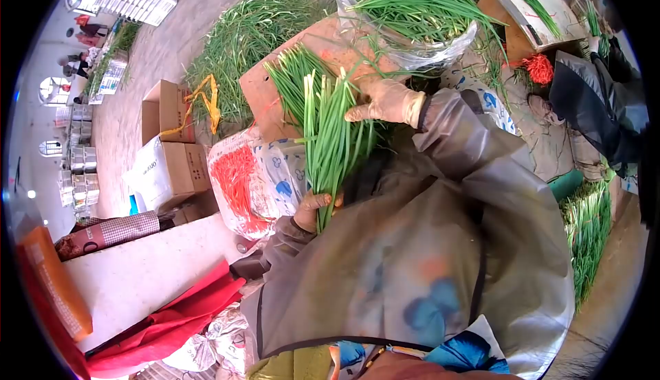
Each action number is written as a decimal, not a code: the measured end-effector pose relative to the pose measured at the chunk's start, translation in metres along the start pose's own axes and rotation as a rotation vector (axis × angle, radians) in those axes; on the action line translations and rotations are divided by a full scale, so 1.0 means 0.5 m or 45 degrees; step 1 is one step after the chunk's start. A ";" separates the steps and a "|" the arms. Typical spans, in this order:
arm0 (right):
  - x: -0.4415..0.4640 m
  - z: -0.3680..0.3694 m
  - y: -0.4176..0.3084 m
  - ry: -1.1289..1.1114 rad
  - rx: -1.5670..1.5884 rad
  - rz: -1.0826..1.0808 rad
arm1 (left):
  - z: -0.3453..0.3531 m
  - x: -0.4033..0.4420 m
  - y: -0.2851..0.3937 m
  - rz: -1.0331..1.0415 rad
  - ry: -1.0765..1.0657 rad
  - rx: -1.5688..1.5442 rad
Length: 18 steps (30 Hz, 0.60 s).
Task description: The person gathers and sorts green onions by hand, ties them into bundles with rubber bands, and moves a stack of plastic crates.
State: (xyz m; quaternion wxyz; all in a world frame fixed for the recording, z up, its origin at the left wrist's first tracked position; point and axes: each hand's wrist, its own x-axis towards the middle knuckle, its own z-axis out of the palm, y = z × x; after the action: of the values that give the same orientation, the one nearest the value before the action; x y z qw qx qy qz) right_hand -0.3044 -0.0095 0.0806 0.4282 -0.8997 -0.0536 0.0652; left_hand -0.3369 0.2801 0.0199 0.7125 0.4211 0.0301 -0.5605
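A bunch of long green garlic chives stands upright in front of me, pale ends up. My left hand, in a glove, is closed around its lower part. My right hand, also gloved, lies by the bunch's upper right side. Its fingers are apart, and a fingertip touches the stalks. Behind the bunch, more chives rest on a brown board.
Loose green leaves are heaped behind the board. An open plastic bag holds more chives. Red ties lie on a sack at left, near cardboard boxes. Another person works at right, beside stacked bundles.
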 end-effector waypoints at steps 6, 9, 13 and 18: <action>-0.008 -0.043 0.060 -0.036 1.170 0.035 | -0.035 -0.025 -0.004 -0.029 -0.065 0.102; -0.037 -0.116 0.099 0.295 0.780 -0.087 | -0.013 -0.038 0.004 0.041 0.001 0.115; -0.046 -0.213 0.371 0.492 0.220 0.151 | -0.013 -0.049 0.011 0.005 0.083 0.164; -0.055 -0.144 0.075 0.569 -0.627 -0.193 | 0.007 -0.038 0.030 -0.057 0.109 0.245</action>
State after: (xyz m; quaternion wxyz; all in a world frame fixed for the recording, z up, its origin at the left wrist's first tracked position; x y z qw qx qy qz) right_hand -0.3184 -0.0922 0.0982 0.2027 -0.9616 -0.0393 -0.1807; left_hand -0.3329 0.2928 0.0403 0.6540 0.5104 0.0161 -0.5581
